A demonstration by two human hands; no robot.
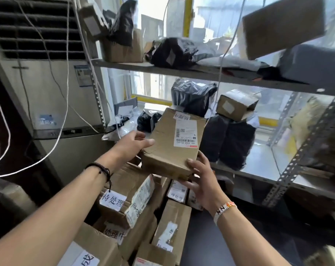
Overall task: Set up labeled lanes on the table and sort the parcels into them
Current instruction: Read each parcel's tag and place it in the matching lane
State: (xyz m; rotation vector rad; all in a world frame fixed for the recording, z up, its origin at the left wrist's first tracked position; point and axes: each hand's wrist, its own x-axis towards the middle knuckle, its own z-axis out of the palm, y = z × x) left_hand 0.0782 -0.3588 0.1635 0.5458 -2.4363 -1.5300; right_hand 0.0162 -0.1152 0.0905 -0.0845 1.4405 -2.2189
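Nearest, at the lower left, lies a heap of cardboard boxes [136, 223], several bearing handwritten white slips, one [113, 202] reading 待处理. Just above the heap both hands carry a brown parcel [162, 144], clear of the boxes below. The left hand [133, 144] grips its left edge with the thumb laid on top. The right hand [199, 181] cups the near right corner, thumb on top and fingers curled underneath. The parcel's top shows a printed shipping label [186, 133] and, at its far edge, a handwritten tag [182, 116] too blurred to read with certainty. The step in hand looks like sorting: one parcel lifted and waiting for its place. The next move calls for matching that tag to the boxes with the same slip and setting it down flat among them, not on the leaning ones. Beyond stands a metal shelf [239, 77] with black bags [193, 96], and at far left an air conditioner [53, 96].
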